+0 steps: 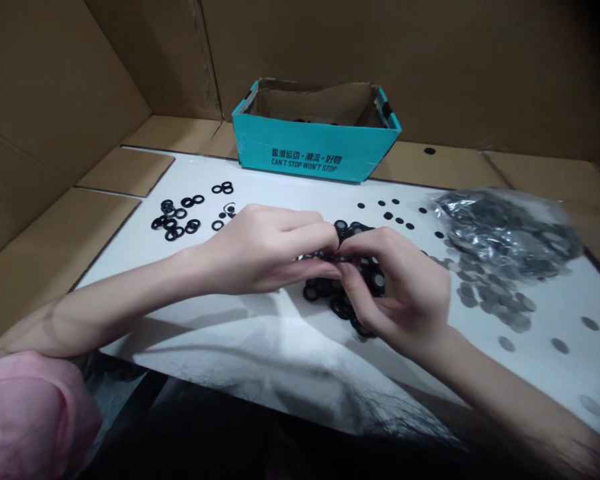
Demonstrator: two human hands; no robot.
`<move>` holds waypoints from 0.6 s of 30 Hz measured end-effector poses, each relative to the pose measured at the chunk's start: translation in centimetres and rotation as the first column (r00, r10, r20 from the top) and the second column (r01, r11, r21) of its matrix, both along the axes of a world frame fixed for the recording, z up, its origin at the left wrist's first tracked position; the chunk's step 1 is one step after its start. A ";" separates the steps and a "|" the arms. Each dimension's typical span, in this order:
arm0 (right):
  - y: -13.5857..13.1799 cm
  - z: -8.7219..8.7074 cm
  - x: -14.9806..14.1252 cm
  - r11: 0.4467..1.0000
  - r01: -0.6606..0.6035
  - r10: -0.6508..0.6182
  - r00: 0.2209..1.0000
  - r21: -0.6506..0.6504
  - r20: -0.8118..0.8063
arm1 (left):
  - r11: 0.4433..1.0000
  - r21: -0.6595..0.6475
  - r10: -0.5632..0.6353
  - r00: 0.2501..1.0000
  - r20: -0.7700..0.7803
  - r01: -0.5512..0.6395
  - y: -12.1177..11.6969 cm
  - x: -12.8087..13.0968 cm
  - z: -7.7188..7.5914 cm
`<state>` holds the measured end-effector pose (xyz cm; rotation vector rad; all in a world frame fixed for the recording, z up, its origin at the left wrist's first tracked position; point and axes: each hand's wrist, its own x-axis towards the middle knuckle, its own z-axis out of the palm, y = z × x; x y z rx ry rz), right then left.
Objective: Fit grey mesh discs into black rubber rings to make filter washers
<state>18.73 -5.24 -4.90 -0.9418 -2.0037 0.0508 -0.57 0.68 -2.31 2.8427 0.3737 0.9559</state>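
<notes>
My left hand (pixel 275 248) and my right hand (pixel 403 287) meet at the middle of the white table, thumbs and fingertips pinched together. Between them is a small black piece (pixel 342 258), mostly covered by the fingers, so its full shape is hidden. Right under and behind the hands lies a pile of black rings (pixel 341 308), several with grey discs in their centres. Part of this pile is hidden by my right hand. Loose black rings (pixel 170 224) are scattered to the left, beyond my left forearm.
A teal cardboard box (pixel 315 148) stands at the back; dark contents barely show inside. At right, a clear plastic bag (pixel 510 230) of dark and grey pieces lies beside loose grey discs (pixel 495 293). Small black discs (pixel 399 221) dot the white tabletop (pixel 260 333). Cardboard walls (pixel 455 73) surround it.
</notes>
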 end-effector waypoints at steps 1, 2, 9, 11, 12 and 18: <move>0.0 0.0 0.0 1.000 -0.004 0.004 1.000 -0.008 0.018 | 0.999 0.049 0.021 1.000 -0.010 -0.020 0.0 0.0 -0.1; -0.1 0.1 0.0 1.000 -0.009 0.009 1.000 -0.016 0.030 | 0.996 0.080 0.035 0.999 -0.019 -0.033 0.0 0.0 -0.1; 0.0 0.6 0.4 0.998 -0.021 0.014 0.994 0.060 0.111 | 1.000 -0.026 -0.015 1.000 -0.009 0.015 0.0 -0.2 0.2; 0.0 0.6 0.4 0.998 -0.028 0.027 0.999 0.049 0.038 | 0.990 -0.139 -0.022 0.996 0.082 0.033 -0.1 0.0 0.1; 0.0 0.6 0.4 0.999 -0.034 0.034 0.999 0.016 -0.021 | 0.977 -0.206 -0.018 0.989 0.150 0.049 -0.2 0.2 -0.1; -0.3 0.4 -0.2 0.984 -0.019 -0.028 0.965 -0.176 -0.259 | 0.864 -0.485 0.003 0.961 0.278 0.138 -0.4 0.9 -1.2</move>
